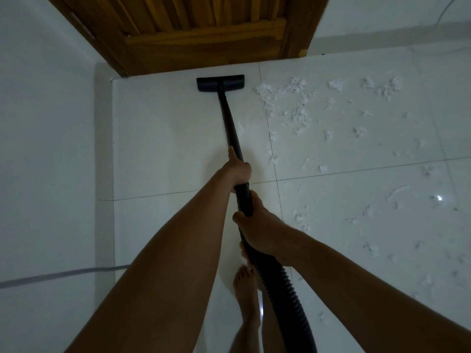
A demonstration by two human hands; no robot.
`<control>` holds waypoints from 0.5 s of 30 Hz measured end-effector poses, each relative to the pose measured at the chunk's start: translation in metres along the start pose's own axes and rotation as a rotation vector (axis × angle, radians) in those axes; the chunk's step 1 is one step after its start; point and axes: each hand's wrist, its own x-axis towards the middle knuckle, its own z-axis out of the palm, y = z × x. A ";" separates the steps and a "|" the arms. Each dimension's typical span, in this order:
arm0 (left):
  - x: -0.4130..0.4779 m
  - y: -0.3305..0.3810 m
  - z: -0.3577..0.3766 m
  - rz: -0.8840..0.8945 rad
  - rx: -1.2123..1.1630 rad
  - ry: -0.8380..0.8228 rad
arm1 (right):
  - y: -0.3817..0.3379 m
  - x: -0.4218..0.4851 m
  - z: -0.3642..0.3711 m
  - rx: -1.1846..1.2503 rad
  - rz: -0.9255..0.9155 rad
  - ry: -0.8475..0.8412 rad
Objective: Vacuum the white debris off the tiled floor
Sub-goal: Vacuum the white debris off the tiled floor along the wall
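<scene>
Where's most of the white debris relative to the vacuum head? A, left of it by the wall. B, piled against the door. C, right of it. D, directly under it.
C: the white debris lies scattered over the tiles to the right of the vacuum head, which sits on bare tile.

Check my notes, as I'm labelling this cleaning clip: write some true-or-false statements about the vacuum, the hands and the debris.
1. Both the left hand and right hand grip the long black vacuum tube. True.
2. The flat black floor nozzle sits on the shredded white debris. False: the nozzle rests on bare white tile left of it.
3. Most debris lies right of the tube. True.
4. The person wears shoes. False: a bare foot shows.
</scene>
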 end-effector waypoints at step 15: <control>-0.075 -0.113 0.081 0.031 -0.017 -0.001 | 0.131 -0.066 0.056 -0.040 -0.035 0.029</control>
